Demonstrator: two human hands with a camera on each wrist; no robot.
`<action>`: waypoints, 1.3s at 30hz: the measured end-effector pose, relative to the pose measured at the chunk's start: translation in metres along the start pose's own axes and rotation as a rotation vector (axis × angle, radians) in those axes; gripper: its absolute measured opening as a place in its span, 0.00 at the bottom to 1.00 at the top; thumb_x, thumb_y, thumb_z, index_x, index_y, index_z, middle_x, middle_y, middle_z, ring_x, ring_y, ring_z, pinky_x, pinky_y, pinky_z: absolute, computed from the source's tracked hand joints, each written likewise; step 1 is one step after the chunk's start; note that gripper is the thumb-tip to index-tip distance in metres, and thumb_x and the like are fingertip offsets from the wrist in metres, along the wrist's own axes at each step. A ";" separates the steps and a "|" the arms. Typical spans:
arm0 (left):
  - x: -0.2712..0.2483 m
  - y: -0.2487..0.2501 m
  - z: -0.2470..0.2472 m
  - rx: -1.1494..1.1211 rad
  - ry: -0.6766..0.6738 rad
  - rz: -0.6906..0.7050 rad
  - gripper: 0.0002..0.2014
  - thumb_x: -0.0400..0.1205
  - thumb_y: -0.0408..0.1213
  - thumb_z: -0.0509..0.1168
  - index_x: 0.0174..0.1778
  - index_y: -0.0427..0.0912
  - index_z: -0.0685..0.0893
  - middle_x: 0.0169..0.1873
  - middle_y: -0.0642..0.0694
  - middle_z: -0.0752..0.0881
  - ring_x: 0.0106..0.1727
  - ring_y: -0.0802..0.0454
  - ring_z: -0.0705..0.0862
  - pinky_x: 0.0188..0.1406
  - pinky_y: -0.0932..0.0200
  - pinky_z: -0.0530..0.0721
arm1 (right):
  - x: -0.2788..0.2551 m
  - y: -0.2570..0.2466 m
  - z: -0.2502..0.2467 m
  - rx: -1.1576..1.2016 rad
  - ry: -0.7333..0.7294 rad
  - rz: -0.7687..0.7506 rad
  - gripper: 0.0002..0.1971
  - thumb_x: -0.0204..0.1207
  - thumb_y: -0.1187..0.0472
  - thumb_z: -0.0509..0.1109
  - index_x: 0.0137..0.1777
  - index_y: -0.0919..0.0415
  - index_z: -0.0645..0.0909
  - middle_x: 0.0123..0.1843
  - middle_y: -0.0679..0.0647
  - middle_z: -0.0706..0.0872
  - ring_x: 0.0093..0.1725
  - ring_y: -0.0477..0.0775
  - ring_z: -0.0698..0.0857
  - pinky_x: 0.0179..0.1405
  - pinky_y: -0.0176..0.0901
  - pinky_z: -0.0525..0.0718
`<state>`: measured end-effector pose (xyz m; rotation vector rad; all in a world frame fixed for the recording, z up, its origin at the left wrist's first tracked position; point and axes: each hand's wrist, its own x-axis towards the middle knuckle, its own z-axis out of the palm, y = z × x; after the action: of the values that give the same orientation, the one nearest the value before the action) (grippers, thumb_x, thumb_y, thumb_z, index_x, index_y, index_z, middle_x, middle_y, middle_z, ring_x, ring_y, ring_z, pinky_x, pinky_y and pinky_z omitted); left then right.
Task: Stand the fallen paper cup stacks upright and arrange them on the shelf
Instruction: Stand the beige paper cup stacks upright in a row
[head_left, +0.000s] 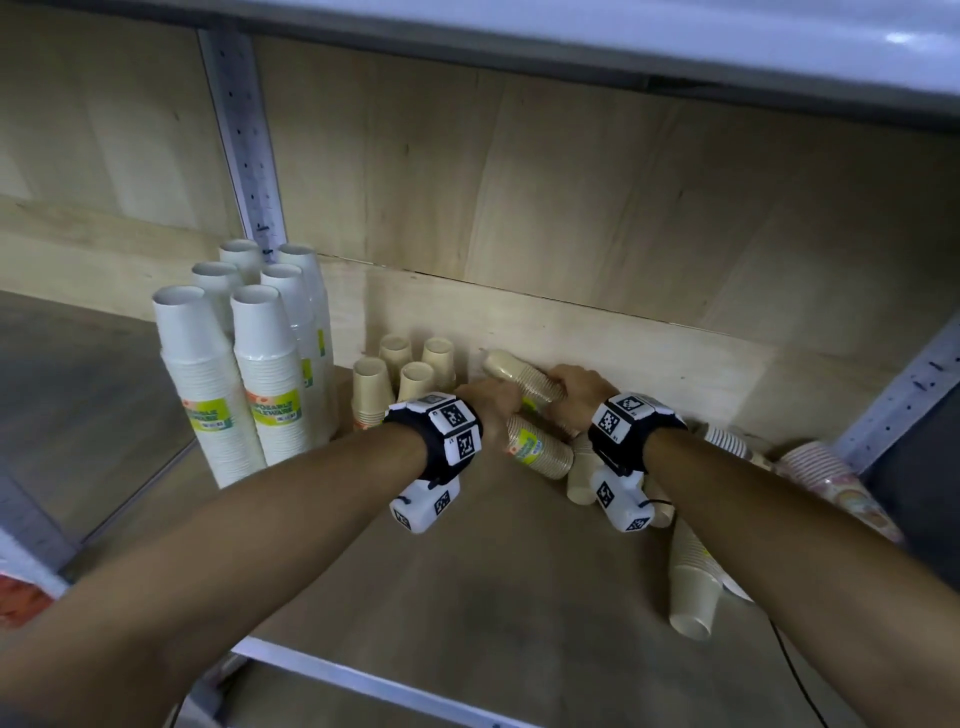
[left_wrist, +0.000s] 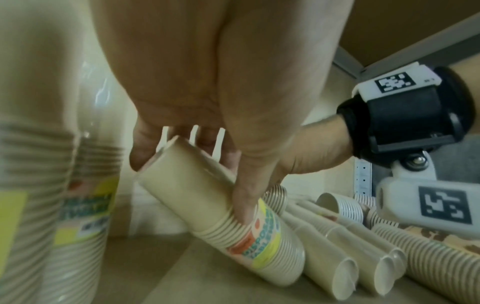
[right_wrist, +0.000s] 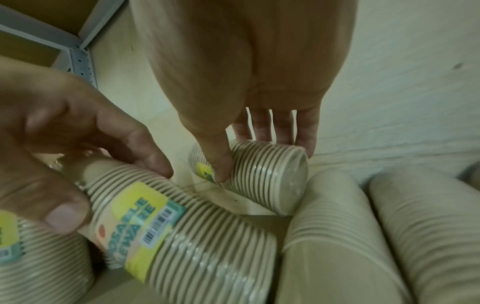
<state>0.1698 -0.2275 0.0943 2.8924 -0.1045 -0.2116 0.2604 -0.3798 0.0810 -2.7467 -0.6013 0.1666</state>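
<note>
Two fallen beige paper cup stacks lie at the back middle of the wooden shelf (head_left: 467, 571). My left hand (head_left: 496, 410) grips the nearer one (head_left: 540, 449), which has a yellow label and slopes with its narrow end raised. In the left wrist view my left hand (left_wrist: 192, 185) has its thumb and fingers round this labelled stack (left_wrist: 259, 236). My right hand (head_left: 571, 387) holds the farther stack (head_left: 511, 371) close to the back wall. The right wrist view shows my right hand (right_wrist: 249, 154) curled round that stack (right_wrist: 270, 176), with the labelled stack (right_wrist: 182, 236) beside it.
Tall white cup stacks (head_left: 260, 374) stand upright at the left, with short beige stacks (head_left: 405, 379) upright beside them. More fallen stacks (head_left: 693, 587) and a patterned one (head_left: 821, 467) lie at the right. A metal post (head_left: 244, 140) and an upper shelf (head_left: 623, 31) bound the space.
</note>
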 end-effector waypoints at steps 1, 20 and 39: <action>-0.004 0.002 -0.007 -0.020 -0.018 0.007 0.21 0.74 0.36 0.74 0.63 0.34 0.83 0.58 0.41 0.86 0.58 0.41 0.86 0.54 0.49 0.86 | -0.003 -0.001 -0.002 0.013 0.010 0.010 0.28 0.70 0.52 0.76 0.71 0.53 0.77 0.64 0.55 0.85 0.60 0.60 0.85 0.57 0.49 0.84; -0.060 -0.009 -0.045 -0.055 0.077 -0.013 0.16 0.77 0.29 0.71 0.59 0.44 0.81 0.62 0.45 0.79 0.57 0.47 0.80 0.47 0.58 0.79 | -0.070 -0.038 0.045 0.359 0.044 0.165 0.29 0.63 0.59 0.80 0.63 0.56 0.71 0.52 0.54 0.81 0.53 0.60 0.83 0.45 0.47 0.82; -0.064 0.003 -0.033 -0.107 0.175 -0.012 0.17 0.77 0.43 0.72 0.61 0.47 0.81 0.58 0.45 0.83 0.56 0.46 0.82 0.49 0.56 0.81 | -0.085 -0.031 0.030 0.451 0.041 0.116 0.28 0.61 0.52 0.83 0.59 0.52 0.75 0.55 0.50 0.84 0.54 0.54 0.84 0.47 0.44 0.78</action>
<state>0.1117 -0.2172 0.1356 2.7904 -0.0435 0.0329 0.1655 -0.3803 0.0667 -2.3396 -0.3415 0.2400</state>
